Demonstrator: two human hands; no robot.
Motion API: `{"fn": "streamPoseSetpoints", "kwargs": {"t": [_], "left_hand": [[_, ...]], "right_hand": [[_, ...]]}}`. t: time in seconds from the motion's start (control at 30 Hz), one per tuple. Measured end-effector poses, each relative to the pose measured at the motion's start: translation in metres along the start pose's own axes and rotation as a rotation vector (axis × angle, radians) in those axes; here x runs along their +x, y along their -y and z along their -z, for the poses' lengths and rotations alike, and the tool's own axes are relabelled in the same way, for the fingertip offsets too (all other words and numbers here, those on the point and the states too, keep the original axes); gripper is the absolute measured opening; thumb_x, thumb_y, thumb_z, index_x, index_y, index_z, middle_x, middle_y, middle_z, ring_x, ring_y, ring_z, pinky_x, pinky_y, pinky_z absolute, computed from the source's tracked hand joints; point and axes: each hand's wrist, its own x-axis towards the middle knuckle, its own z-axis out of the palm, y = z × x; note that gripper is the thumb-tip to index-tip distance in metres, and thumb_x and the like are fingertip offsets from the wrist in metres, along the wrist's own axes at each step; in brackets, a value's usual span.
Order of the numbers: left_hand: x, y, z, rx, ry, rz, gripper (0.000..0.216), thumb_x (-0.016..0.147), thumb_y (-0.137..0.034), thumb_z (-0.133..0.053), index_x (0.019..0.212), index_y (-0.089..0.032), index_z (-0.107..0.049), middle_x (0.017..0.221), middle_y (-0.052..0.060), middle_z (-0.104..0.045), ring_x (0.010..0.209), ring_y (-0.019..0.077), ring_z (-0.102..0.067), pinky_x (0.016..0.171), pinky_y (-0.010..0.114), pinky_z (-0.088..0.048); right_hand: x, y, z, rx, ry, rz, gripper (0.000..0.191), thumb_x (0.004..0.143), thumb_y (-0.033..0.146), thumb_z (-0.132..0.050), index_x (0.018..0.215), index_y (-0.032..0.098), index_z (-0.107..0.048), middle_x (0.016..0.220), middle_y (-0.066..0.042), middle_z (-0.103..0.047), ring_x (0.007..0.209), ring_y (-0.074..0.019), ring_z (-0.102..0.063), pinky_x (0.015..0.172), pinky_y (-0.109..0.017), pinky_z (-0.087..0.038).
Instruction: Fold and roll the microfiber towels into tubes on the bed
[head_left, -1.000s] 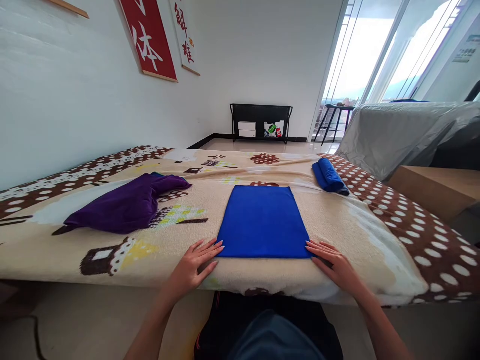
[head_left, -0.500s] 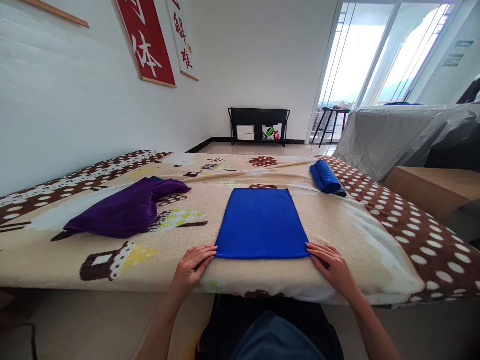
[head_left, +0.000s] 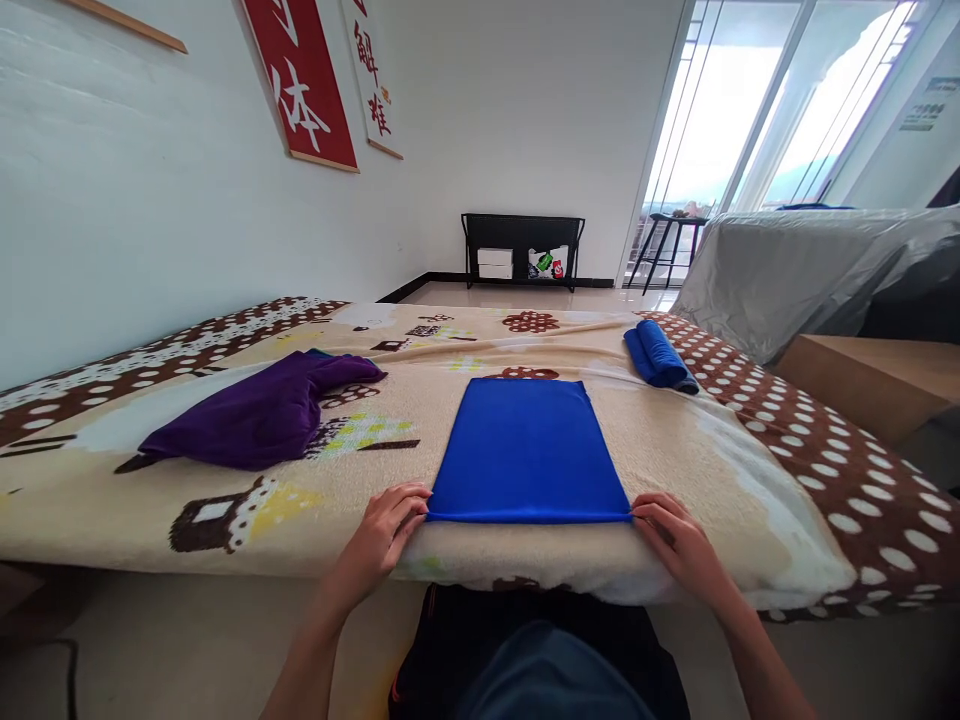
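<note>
A blue cloth (head_left: 531,450), folded into a flat rectangle, lies on the patterned blanket (head_left: 517,555) close to the near edge of the bed. My left hand (head_left: 394,525) pinches its near left corner between thumb and fingers. At the near right corner, my right hand (head_left: 671,530) pinches the cloth the same way. The near edge runs straight and taut between both hands. To the left rests a crumpled purple cloth (head_left: 247,420), and farther off on the right is a rolled blue cloth (head_left: 657,355); neither is touched.
A cardboard box (head_left: 870,380) stands right of the bed, near furniture under a grey plastic cover (head_left: 787,270). Against the far wall is a black rack (head_left: 523,240). A black stool (head_left: 667,240) stands by the glass door. My legs are below the bed's near edge.
The near edge of the blue cloth has been pulled wider and tauter. My right hand has shifted outward to the right, and the fingers of both hands have closed on the corners.
</note>
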Motion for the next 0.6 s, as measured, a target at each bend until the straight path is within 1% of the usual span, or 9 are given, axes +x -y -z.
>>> {"fn": "streamPoseSetpoints", "kwargs": {"t": [0.1, 0.17, 0.27, 0.33, 0.4, 0.47, 0.5, 0.53, 0.6], "left_hand": [[0.003, -0.006, -0.006, 0.093, -0.017, 0.065, 0.025, 0.098, -0.033, -0.04, 0.091, -0.026, -0.063, 0.136, 0.006, -0.059, 0.128, 0.0248, -0.051, 0.102, 0.041, -0.043], [0.007, -0.01, -0.013, 0.149, -0.047, 0.099, 0.026, 0.097, -0.031, -0.038, 0.092, -0.025, -0.062, 0.143, 0.008, -0.053, 0.133, 0.0269, -0.046, 0.105, 0.045, -0.039], [0.014, -0.016, -0.027, 0.225, -0.137, 0.162, 0.024, 0.095, -0.027, -0.038, 0.086, -0.022, -0.06, 0.145, 0.012, -0.05, 0.134, 0.0299, -0.043, 0.107, 0.051, -0.034], [0.016, -0.02, -0.033, 0.266, -0.207, 0.212, 0.02, 0.093, -0.025, -0.041, 0.083, -0.021, -0.057, 0.143, 0.015, -0.051, 0.133, 0.0319, -0.044, 0.106, 0.055, -0.033], [0.016, -0.023, -0.036, 0.271, -0.258, 0.245, 0.014, 0.091, -0.024, -0.044, 0.086, -0.02, -0.056, 0.143, 0.017, -0.049, 0.133, 0.0335, -0.044, 0.103, 0.057, -0.034], [0.015, -0.027, -0.036, 0.246, -0.287, 0.248, 0.01, 0.091, -0.023, -0.046, 0.09, -0.021, -0.056, 0.146, 0.016, -0.046, 0.134, 0.0338, -0.042, 0.101, 0.056, -0.035], [0.014, -0.028, -0.036, 0.229, -0.293, 0.237, 0.011, 0.091, -0.021, -0.046, 0.09, -0.021, -0.057, 0.146, 0.015, -0.045, 0.134, 0.0335, -0.041, 0.101, 0.055, -0.036], [0.013, -0.03, -0.035, 0.214, -0.295, 0.219, 0.013, 0.091, -0.019, -0.045, 0.09, -0.022, -0.058, 0.146, 0.012, -0.045, 0.133, 0.0328, -0.041, 0.1, 0.054, -0.036], [0.012, -0.032, -0.034, 0.196, -0.293, 0.186, 0.02, 0.09, -0.015, -0.045, 0.086, -0.024, -0.061, 0.145, 0.008, -0.047, 0.132, 0.0317, -0.042, 0.1, 0.053, -0.035]], "right_hand": [[0.006, 0.002, -0.003, -0.03, 0.003, -0.049, 0.021, 0.097, 0.035, -0.047, 0.09, 0.025, -0.063, 0.103, -0.008, -0.067, 0.098, -0.0221, -0.063, 0.086, -0.036, -0.051], [0.013, 0.005, -0.009, -0.096, 0.002, -0.092, 0.022, 0.096, 0.031, -0.043, 0.083, 0.024, -0.059, 0.096, -0.007, -0.066, 0.091, -0.0213, -0.062, 0.082, -0.035, -0.049], [0.023, 0.011, -0.022, -0.255, -0.022, -0.191, 0.02, 0.091, 0.025, -0.042, 0.074, 0.023, -0.054, 0.084, -0.005, -0.063, 0.081, -0.0203, -0.059, 0.077, -0.035, -0.045], [0.027, 0.015, -0.031, -0.354, -0.056, -0.256, 0.016, 0.087, 0.025, -0.045, 0.074, 0.023, -0.054, 0.082, -0.005, -0.062, 0.081, -0.0213, -0.058, 0.078, -0.036, -0.043], [0.027, 0.018, -0.039, -0.421, -0.122, -0.297, 0.009, 0.084, 0.025, -0.049, 0.082, 0.022, -0.057, 0.087, -0.007, -0.062, 0.085, -0.0237, -0.057, 0.079, -0.038, -0.042], [0.023, 0.019, -0.044, -0.439, -0.229, -0.288, 0.017, 0.083, 0.024, -0.051, 0.096, 0.02, -0.061, 0.099, -0.011, -0.062, 0.094, -0.0264, -0.057, 0.081, -0.04, -0.043], [0.02, 0.018, -0.046, -0.428, -0.281, -0.256, 0.022, 0.083, 0.023, -0.051, 0.101, 0.019, -0.062, 0.106, -0.012, -0.062, 0.098, -0.0267, -0.057, 0.083, -0.041, -0.043], [0.017, 0.017, -0.046, -0.406, -0.321, -0.209, 0.024, 0.084, 0.021, -0.051, 0.104, 0.02, -0.064, 0.111, -0.011, -0.061, 0.1, -0.026, -0.056, 0.086, -0.041, -0.043], [0.009, 0.014, -0.045, -0.347, -0.347, -0.111, 0.026, 0.087, 0.017, -0.049, 0.101, 0.025, -0.069, 0.114, -0.008, -0.062, 0.099, -0.0231, -0.057, 0.089, -0.041, -0.042]]}}
